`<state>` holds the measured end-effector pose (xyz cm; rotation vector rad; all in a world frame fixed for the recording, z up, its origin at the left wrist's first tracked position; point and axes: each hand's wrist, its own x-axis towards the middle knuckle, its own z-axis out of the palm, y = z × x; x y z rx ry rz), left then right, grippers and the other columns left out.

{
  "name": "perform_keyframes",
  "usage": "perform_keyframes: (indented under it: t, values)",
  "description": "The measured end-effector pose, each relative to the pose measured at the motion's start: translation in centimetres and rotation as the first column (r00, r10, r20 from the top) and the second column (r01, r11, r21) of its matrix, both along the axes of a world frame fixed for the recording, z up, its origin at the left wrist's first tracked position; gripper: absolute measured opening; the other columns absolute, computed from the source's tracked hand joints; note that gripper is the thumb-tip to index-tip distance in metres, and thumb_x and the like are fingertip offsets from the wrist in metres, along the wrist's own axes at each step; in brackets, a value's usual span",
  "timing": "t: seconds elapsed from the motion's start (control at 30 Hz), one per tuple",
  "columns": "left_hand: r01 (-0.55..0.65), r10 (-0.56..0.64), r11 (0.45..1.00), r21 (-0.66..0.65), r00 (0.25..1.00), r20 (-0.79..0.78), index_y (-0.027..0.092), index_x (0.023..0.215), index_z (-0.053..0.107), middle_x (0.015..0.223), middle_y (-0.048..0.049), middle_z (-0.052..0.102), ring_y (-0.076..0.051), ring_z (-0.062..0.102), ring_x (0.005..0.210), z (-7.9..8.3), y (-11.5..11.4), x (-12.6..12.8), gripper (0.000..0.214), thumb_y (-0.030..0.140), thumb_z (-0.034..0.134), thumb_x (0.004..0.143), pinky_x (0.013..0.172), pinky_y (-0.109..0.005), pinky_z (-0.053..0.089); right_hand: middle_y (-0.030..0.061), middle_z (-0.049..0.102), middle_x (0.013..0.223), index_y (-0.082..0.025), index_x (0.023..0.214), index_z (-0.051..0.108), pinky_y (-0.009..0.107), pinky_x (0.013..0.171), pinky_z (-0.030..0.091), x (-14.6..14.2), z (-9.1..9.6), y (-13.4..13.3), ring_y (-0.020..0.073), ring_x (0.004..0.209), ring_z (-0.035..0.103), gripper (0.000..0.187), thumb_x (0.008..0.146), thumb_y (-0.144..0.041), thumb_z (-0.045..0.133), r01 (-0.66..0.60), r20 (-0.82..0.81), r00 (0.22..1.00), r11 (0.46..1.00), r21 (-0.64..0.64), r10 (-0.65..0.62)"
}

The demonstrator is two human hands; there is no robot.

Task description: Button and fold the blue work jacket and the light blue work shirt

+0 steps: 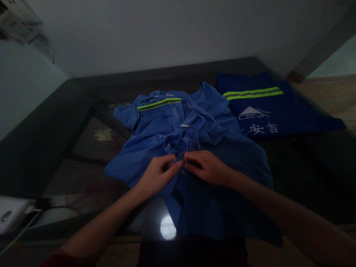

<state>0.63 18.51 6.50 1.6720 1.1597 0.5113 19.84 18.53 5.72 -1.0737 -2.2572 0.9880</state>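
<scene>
A blue short-sleeved work shirt (151,135) lies spread on the dark glossy table, its collar toward the wall. It has a yellow-green reflective stripe across the chest and buttons down the front. At the lower front placket, my left hand (160,170) pinches the cloth between thumb and fingers. Close beside it, my right hand (204,165) grips the other side of the placket, the fingertips of both hands nearly touching. The button or buttonhole between them is hidden by the fingers. Part of the shirt's hem hangs toward the near table edge.
A darker blue garment (267,102) with a reflective stripe and white lettering lies folded at the right. The table (91,87) meets the wall at the back. A white box (12,213) with cables stands at the left, and power sockets (18,22) are at upper left.
</scene>
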Motion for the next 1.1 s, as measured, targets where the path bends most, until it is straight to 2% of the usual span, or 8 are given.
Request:
perform_keyframes:
  t: [0.07, 0.17, 0.4, 0.6, 0.77, 0.87, 0.93, 1.1]
  values:
    - [0.032, -0.025, 0.998, 0.056, 0.993, -0.118, 0.015, 0.059, 0.049, 0.053, 0.0044, 0.040, -0.008, 0.037, 0.052, -0.2, -0.1, -0.1, 0.045, 0.052, 0.052, 0.082, 0.048, -0.021, 0.027, -0.0041, 0.047, 0.064, -0.018, 0.073, 0.047, 0.022, 0.057, 0.027, -0.1, -0.1, 0.0, 0.0090, 0.058, 0.042, 0.013, 0.086, -0.017, 0.051, -0.001, -0.021, 1.000, 1.000, -0.024, 0.001]
    - [0.069, -0.063, 0.997, 0.024, 0.977, -0.203, 0.013, 0.061, 0.054, 0.052, 0.0039, 0.043, -0.009, 0.038, 0.050, -0.5, 0.0, -0.2, 0.044, 0.051, 0.051, 0.084, 0.047, -0.021, 0.026, -0.0047, 0.045, 0.063, -0.018, 0.071, 0.046, 0.022, 0.056, 0.026, -0.1, -0.3, 0.0, 0.0086, 0.057, 0.040, 0.014, 0.085, -0.016, 0.050, -0.003, -0.032, 0.999, 0.999, -0.038, 0.002]
    - [0.103, -0.106, 0.994, -0.037, 0.992, -0.072, 0.013, 0.070, 0.057, 0.058, 0.0025, 0.049, -0.010, 0.041, 0.053, -0.4, 0.2, -0.2, 0.037, 0.043, 0.044, 0.088, 0.050, -0.021, 0.030, -0.0048, 0.046, 0.062, -0.018, 0.071, 0.049, 0.022, 0.055, 0.026, 0.0, 0.0, 0.2, 0.0087, 0.056, 0.042, 0.016, 0.086, -0.022, 0.050, 0.063, -0.044, 0.997, 0.994, -0.092, -0.067]
    - [0.082, -0.084, 0.996, -0.048, 0.996, -0.040, 0.014, 0.069, 0.054, 0.056, 0.0035, 0.044, -0.009, 0.038, 0.052, 0.1, -0.3, 0.3, 0.036, 0.044, 0.044, 0.086, 0.048, -0.021, 0.029, -0.0034, 0.052, 0.064, -0.018, 0.073, 0.050, 0.023, 0.056, 0.025, -0.5, 0.6, -0.5, 0.0094, 0.057, 0.044, 0.011, 0.084, -0.018, 0.050, 0.128, 0.106, 0.986, 0.991, 0.032, -0.131]
    - [0.112, -0.105, 0.993, 0.037, 0.984, -0.143, 0.014, 0.067, 0.053, 0.055, 0.0031, 0.044, -0.010, 0.040, 0.053, 0.3, -0.6, 0.5, 0.034, 0.037, 0.040, 0.087, 0.052, -0.022, 0.030, 0.0016, 0.058, 0.075, -0.018, 0.082, 0.052, 0.025, 0.060, 0.029, -0.2, 0.5, -0.5, 0.0139, 0.067, 0.052, 0.010, 0.089, -0.019, 0.046, 0.028, 0.230, 0.971, 0.990, 0.137, -0.059]
    - [0.103, -0.076, 0.987, 0.120, 0.975, -0.209, 0.015, 0.063, 0.049, 0.054, 0.0037, 0.042, -0.009, 0.039, 0.052, 0.1, -0.6, 0.4, 0.033, 0.035, 0.040, 0.088, 0.051, -0.022, 0.028, 0.0020, 0.059, 0.079, -0.018, 0.083, 0.052, 0.025, 0.063, 0.034, 0.2, -0.1, -0.1, 0.0145, 0.071, 0.054, 0.009, 0.091, -0.020, 0.048, -0.064, 0.169, 0.984, 0.993, 0.103, 0.046]
    - [0.099, -0.043, 0.972, 0.211, 0.966, -0.254, 0.017, 0.061, 0.045, 0.053, 0.0045, 0.040, -0.008, 0.038, 0.050, -0.1, -0.5, 0.2, 0.031, 0.033, 0.041, 0.087, 0.051, -0.022, 0.026, 0.0010, 0.058, 0.080, -0.018, 0.087, 0.052, 0.025, 0.065, 0.037, 0.4, -0.4, 0.1, 0.0138, 0.072, 0.054, 0.003, 0.089, -0.020, 0.051, -0.033, 0.069, 0.997, 0.996, 0.086, 0.027]
    - [0.217, -0.096, 0.890, 0.401, 0.949, -0.301, 0.018, 0.062, 0.041, 0.054, 0.0047, 0.039, -0.009, 0.038, 0.050, -0.4, -0.7, 0.1, 0.025, 0.026, 0.044, 0.086, 0.052, -0.022, 0.026, 0.0059, 0.054, 0.106, -0.020, 0.117, 0.051, 0.027, 0.077, 0.045, 0.5, -0.8, 0.3, 0.0151, 0.088, 0.056, 0.032, 0.086, -0.016, 0.057, 0.025, -0.081, 0.997, 0.994, 0.109, -0.016]
